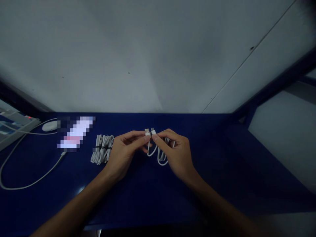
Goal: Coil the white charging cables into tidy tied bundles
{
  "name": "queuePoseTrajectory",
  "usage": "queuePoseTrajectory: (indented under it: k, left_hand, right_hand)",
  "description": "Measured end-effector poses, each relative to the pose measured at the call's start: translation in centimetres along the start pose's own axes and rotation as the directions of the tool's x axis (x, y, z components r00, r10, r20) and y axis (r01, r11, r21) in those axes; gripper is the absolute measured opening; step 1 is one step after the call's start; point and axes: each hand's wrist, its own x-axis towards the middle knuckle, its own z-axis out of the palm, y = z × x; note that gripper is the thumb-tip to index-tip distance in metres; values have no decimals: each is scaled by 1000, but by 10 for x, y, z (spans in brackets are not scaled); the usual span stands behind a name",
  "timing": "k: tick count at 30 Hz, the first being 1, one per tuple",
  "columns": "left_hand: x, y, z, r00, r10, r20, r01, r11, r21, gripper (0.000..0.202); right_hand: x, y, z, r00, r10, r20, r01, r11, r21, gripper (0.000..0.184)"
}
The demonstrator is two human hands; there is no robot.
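My left hand (125, 148) pinches one plug end of a white USB cable (162, 161), its metal USB-A tip pointing up and away from me. Right beside it, my right hand (176, 149) grips the cable's other plug between thumb and forefinger, so the two ends are side by side. Loops of the same cable hang below and partly behind my right fingers. To the left of my left hand lie several coiled white cables (100, 153), bound with black ties; my hand hides part of them.
On the left a phone (76, 133) with a lit, blurred screen lies plugged into a white charging cable (32, 188). Behind it are a white rounded object (50, 125) and a power strip (18, 126) with a red light. A pale wall (148, 59) rises behind the blue tabletop (217, 148).
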Motion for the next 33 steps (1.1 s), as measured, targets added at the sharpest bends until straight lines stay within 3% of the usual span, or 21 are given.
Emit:
queuePoseTrajectory:
  k: [33]
  left_hand:
    - [1, 0, 1, 1000, -5, -4, 5, 1000, -17, 17]
  right_hand:
    - [0, 0, 0, 1000, 6, -1, -6, 1000, -10, 14]
